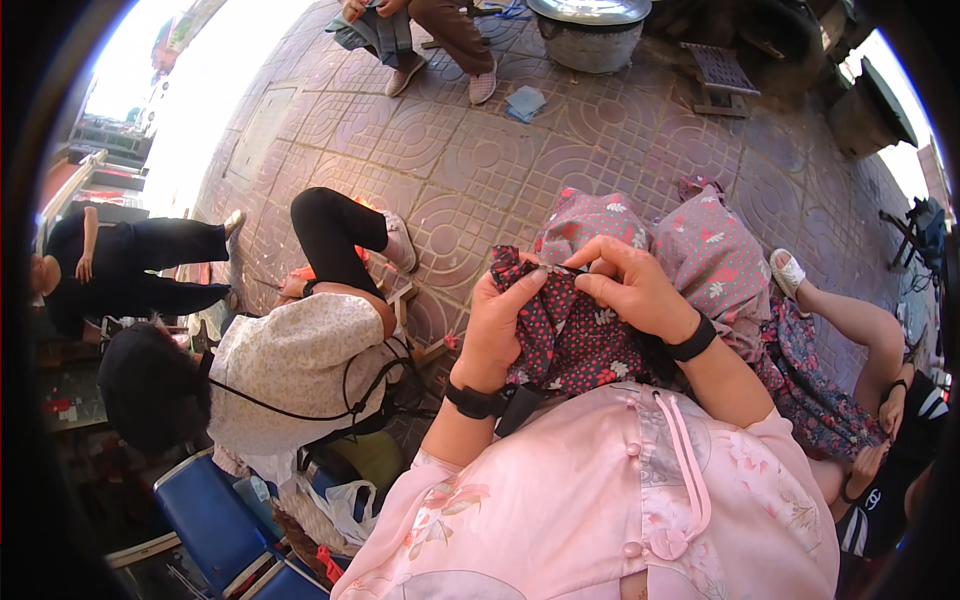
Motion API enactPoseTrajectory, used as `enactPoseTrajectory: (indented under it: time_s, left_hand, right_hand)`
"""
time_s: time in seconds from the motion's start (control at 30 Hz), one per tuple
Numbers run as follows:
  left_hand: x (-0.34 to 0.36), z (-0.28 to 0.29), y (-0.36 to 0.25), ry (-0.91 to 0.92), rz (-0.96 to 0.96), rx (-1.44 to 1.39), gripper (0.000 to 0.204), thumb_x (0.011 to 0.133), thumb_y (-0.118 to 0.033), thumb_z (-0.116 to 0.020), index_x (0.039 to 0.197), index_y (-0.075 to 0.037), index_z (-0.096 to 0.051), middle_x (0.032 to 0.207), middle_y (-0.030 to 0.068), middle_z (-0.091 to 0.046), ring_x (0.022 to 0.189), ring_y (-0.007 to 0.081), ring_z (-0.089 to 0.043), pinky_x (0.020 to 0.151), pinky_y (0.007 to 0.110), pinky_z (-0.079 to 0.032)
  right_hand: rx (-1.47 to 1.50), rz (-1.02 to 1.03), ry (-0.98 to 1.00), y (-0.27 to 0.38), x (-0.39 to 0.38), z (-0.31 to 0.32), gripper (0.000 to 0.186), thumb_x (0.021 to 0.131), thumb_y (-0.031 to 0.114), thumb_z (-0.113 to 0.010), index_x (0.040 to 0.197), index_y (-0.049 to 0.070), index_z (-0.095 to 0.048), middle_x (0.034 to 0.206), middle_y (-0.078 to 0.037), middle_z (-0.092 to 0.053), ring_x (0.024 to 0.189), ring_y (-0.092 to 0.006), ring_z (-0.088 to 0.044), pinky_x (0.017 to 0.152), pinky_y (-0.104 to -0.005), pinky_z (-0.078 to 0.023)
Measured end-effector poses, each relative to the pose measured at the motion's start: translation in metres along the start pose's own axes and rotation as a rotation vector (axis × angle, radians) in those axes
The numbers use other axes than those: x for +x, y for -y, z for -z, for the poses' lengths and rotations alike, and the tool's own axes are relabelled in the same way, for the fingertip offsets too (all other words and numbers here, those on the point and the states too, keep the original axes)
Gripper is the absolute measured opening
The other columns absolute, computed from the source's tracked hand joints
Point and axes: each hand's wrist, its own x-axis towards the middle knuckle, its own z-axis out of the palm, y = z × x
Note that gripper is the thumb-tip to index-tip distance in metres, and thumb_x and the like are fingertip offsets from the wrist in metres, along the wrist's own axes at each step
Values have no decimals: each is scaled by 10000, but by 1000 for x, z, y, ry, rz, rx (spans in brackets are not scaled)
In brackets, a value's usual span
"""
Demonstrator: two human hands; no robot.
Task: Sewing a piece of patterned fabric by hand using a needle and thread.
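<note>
Over my lap, a dark cloth with small red and pink dots (562, 355) hangs bunched between my hands. My left hand (500, 325) is closed on its upper edge, the thumb lying across the fabric. My right hand (640, 285) pinches the same edge close by, thumb and index finger pressed together. Something thin and dark shows between the two sets of fingertips, too small to name. Beneath the cloth are the pinkish-grey floral trousers (700, 250) on my knees. Black bands circle both my wrists.
To my left a person in a pale patterned top (300, 365) sits close; beside them stands a blue chair (210, 515). At my right sits a person with a dark floral cloth (825, 385). Ahead are a large metal pot (592, 45), a low stool (718, 70) and blue cloth (525, 103).
</note>
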Motion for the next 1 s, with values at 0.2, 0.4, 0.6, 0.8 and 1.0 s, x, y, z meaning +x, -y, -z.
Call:
enactPoseTrajectory:
  time_s: [0.2,0.4,0.6,0.8,1.0]
  left_hand:
    - [-1,-3,-1,11,-3,-49,119,910,-42,-622,1028,-39,-611,982,76,-676,909,155,-649,835,294,-514]
    - [-1,-3,-4,-3,-7,-33,115,904,-39,-625,1019,-42,-610,1008,80,-669,939,156,-637,857,297,-501]
    - [-3,-9,-9,-15,-45,19,130,870,-15,-644,989,-46,-600,997,75,-646,916,159,-627,832,290,-493]
    - [-7,-16,-15,-11,-94,-6,154,849,8,-652,976,-48,-586,1005,85,-632,894,165,-621,821,292,-493]
    - [-10,-19,-19,26,-107,-11,134,864,20,-647,985,-23,-610,978,54,-653,882,124,-627,805,270,-498]
  right_hand:
    - [38,-47,-46,4,-1,-1,203,900,57,-647,1098,54,-603,650,72,-469,585,-12,-399,531,-214,-317]
    - [46,-39,-1,12,-3,1,227,893,59,-656,1111,47,-594,672,68,-477,609,-15,-413,555,-215,-333]
    - [48,-22,37,23,-5,0,238,886,59,-664,1112,37,-591,692,68,-481,626,-16,-415,571,-213,-337]
    - [-4,42,26,23,-5,0,246,881,55,-665,1113,31,-587,705,49,-497,646,-29,-433,587,-222,-356]
    - [-56,93,35,32,-3,-2,239,883,63,-662,1108,30,-588,701,24,-516,652,-45,-456,595,-238,-376]
